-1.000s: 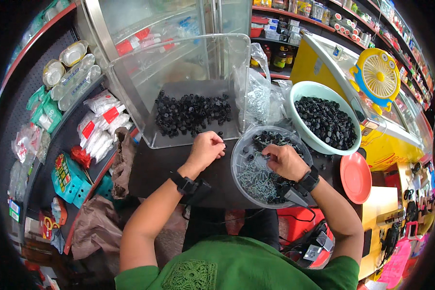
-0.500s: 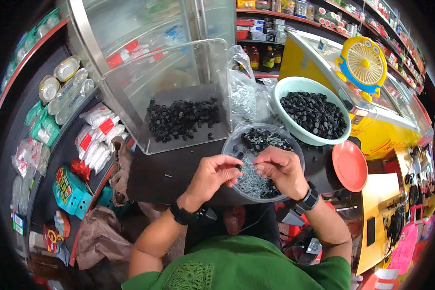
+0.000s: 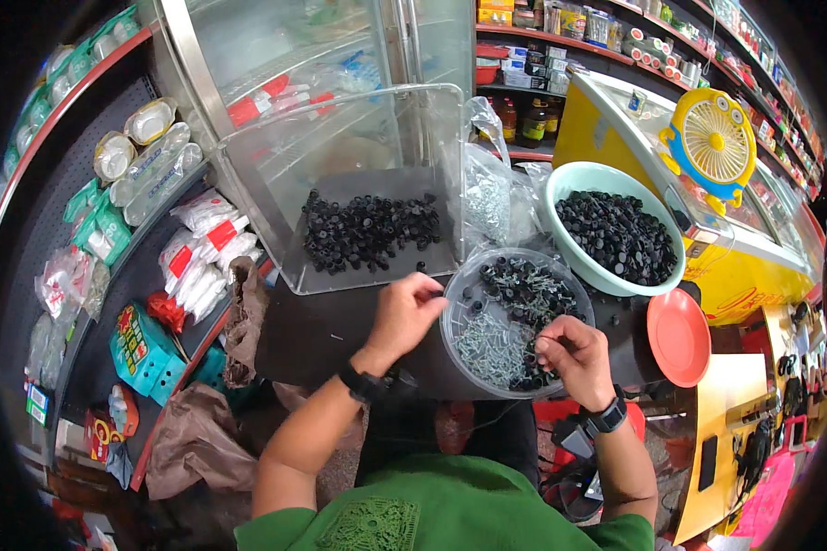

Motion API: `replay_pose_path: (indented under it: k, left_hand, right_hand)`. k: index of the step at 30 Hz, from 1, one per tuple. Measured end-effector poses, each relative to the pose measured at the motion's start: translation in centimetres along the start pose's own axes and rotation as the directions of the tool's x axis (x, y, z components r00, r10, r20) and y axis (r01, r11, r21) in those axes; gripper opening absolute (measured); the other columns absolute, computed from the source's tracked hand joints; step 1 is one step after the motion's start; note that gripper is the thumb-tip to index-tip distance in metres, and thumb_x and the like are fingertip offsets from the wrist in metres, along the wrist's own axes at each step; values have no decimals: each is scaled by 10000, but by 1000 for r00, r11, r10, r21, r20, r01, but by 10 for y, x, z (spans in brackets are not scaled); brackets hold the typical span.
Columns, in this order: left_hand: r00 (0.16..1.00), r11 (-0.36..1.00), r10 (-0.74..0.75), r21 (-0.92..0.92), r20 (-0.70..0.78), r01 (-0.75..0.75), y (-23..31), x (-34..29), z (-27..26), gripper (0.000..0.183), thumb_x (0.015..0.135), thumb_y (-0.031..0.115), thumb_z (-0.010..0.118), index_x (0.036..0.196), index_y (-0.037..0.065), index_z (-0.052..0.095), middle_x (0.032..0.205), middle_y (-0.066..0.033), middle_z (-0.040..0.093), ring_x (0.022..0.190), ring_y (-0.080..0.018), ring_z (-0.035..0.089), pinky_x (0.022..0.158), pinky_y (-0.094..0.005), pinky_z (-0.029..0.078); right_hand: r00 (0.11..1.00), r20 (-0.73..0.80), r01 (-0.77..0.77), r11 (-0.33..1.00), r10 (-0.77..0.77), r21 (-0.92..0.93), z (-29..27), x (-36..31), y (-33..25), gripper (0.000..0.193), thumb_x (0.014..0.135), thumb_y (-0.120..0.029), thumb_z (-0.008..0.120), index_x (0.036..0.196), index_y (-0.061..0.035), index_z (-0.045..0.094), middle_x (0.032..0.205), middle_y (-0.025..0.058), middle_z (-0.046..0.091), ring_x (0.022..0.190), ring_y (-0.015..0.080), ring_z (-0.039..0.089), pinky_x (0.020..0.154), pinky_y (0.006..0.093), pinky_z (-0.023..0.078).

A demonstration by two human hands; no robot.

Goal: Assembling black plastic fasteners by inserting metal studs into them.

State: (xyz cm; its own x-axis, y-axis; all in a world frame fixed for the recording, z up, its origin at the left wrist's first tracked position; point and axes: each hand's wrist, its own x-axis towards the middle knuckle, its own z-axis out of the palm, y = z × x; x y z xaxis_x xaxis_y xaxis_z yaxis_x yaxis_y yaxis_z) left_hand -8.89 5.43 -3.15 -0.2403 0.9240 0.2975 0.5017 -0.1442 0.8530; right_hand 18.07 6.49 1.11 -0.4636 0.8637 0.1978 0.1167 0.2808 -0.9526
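My left hand (image 3: 402, 317) is beside the left rim of a round clear tub (image 3: 448, 342), near the front edge of a clear plastic bin (image 3: 358, 281). Its fingertips pinch a small black cap (image 3: 438, 294), partly hidden by the fingers. Over the tub's right side, my right hand (image 3: 574, 358) has thumb and fingers pressed together; whatever is between them is too small to make out. Silver screws (image 3: 489, 344) and black caps with screws in them (image 3: 524, 285) fill the tub. Loose black caps (image 3: 368, 230) lie spread in the bin.
A pale green basin (image 3: 558, 241) of black caps stands right of the tub, with a red plate (image 3: 678, 338) nearer me. Behind are a plastic bag of screws (image 3: 489, 197) and a yellow fan (image 3: 713, 142) on a freezer. Stocked shelves (image 3: 110, 266) line the left side.
My hands have parted. The left has moved leftward toward the bin with the black cap, and the right has dropped toward the tub's right side. The whole view has shifted slightly.
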Motion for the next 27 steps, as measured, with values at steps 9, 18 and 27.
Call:
replay_pose_path:
  k: [9, 18, 27]
  left_hand:
    - [996, 928, -77, 363, -43, 87, -53, 20, -43, 277, 658, 100, 765, 903, 40, 652, 770, -80, 626, 679, -183, 588, 637, -304, 482]
    - [998, 866, -30, 498, -48, 50, -43, 53, -76, 268, 655, 41, 736, 903, 68, 636, 840, -112, 556, 792, -277, 589, 708, -385, 486]
    - [999, 669, 49, 742, 23, -50, -59, 71, -52, 96, 720, 37, 661, 810, 67, 663, 891, -153, 547, 874, -340, 585, 740, -434, 491]
  right_hand:
    - [993, -44, -103, 992, 107, 77, -2, 3, 4, 77, 849, 36, 607, 798, 0, 561, 701, 5, 575, 604, 50, 548, 530, 200, 451]
    - [997, -37, -59, 996, 62, 72, -3, 10, 1, 74, 839, 50, 612, 794, 4, 576, 704, 9, 571, 600, 63, 555, 525, 203, 455]
    - [999, -35, -16, 998, 19, 63, -3, 2, 2, 80, 837, 39, 625, 794, -1, 571, 679, 7, 570, 585, 55, 545, 513, 199, 442]
